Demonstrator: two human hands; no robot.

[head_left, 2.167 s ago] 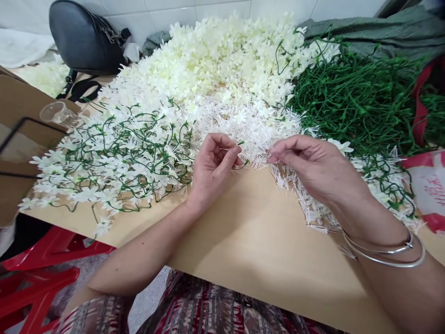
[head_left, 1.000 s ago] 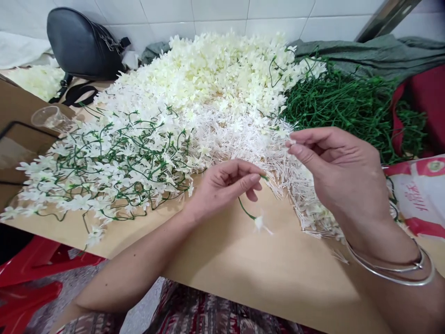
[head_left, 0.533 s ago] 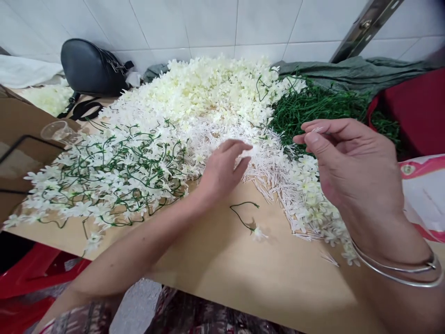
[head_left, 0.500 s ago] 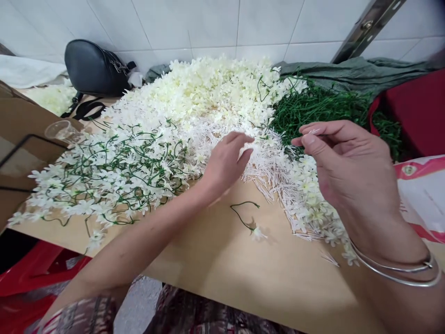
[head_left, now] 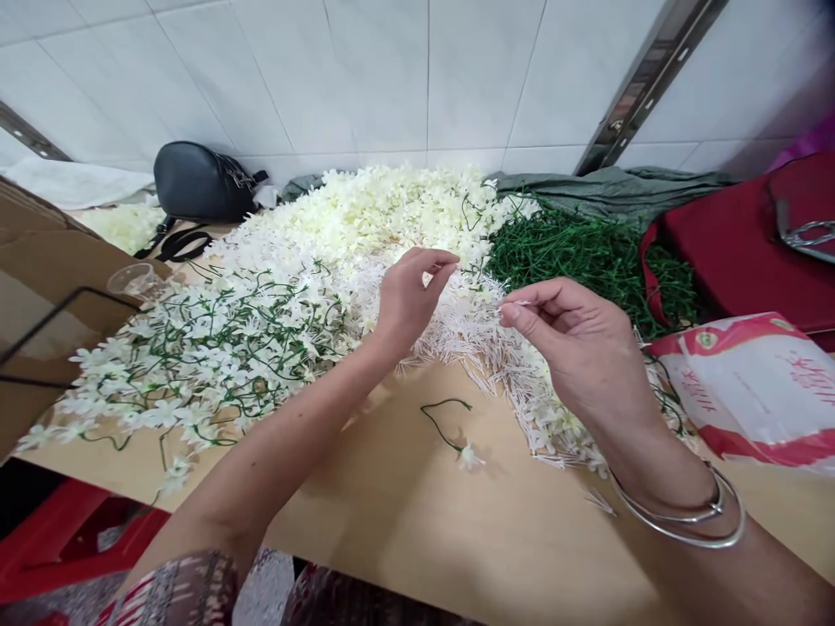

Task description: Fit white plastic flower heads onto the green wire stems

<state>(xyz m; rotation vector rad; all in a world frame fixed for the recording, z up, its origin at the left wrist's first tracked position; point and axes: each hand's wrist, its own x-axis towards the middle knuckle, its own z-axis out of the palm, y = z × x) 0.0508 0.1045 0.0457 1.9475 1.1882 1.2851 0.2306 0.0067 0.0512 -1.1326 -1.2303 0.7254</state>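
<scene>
My left hand (head_left: 414,296) is over the pile of white stamen-like sticks (head_left: 450,330), thumb and forefinger pinched together; whatever they hold is too small to make out. To its right, my right hand (head_left: 580,348) pinches a small thin white stick (head_left: 522,303) between thumb and forefinger. White artificial petals (head_left: 404,209) are heaped behind my hands. Left of my left hand lie white flowers on green stems (head_left: 241,330). One single stemmed flower (head_left: 468,456) rests on the wooden table (head_left: 391,487) in front of me.
Green plastic stems (head_left: 580,252) are piled at the back right, beside a dark red bag (head_left: 737,235) and a pink-and-white packet (head_left: 770,391). On the left are a black bag (head_left: 202,183), a clear cup (head_left: 134,280) and a cardboard box (head_left: 58,269). A tiled wall stands behind.
My left thumb and forefinger have closed together. My right hand has moved left, nearer my left hand, keeping its pinch. The view has tilted up and shifted right.
</scene>
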